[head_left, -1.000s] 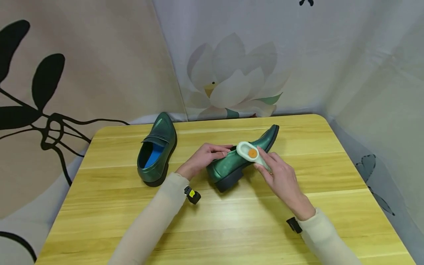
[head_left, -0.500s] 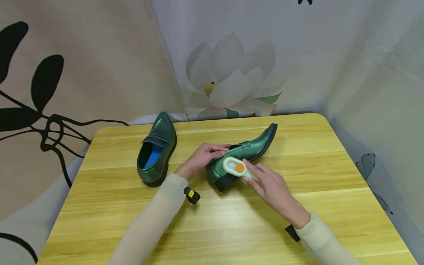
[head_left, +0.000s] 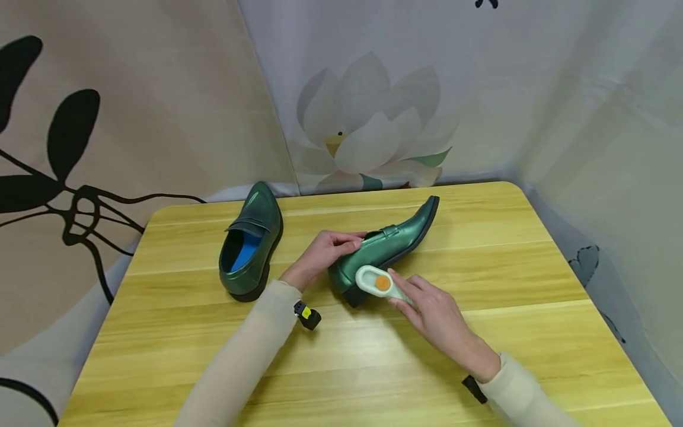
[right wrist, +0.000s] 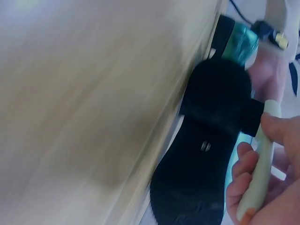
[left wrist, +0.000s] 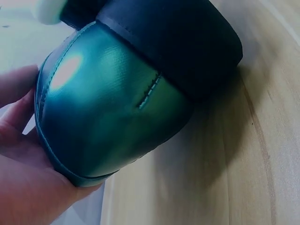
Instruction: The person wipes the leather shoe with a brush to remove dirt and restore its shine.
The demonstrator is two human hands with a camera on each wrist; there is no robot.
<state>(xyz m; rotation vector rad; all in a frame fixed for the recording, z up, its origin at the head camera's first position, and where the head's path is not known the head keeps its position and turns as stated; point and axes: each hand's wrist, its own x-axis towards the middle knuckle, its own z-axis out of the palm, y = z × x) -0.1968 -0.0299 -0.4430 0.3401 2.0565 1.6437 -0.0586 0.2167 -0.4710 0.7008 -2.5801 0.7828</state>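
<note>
Green shoe [head_left: 388, 246] gripped near its opening by the left hand [head_left: 328, 252], right hand [head_left: 434, 311] wrapped round a pale brush [head_left: 380, 283] beside it.

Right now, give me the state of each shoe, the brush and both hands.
Tilted green shoe: heel end held, sole turned partly toward the right hand.
Other green shoe: upright on the table, unheld.
Brush: held at the tilted green shoe; contact unclear.
Left hand: grips the tilted green shoe by its opening.
Right hand: curled round the brush.
</note>
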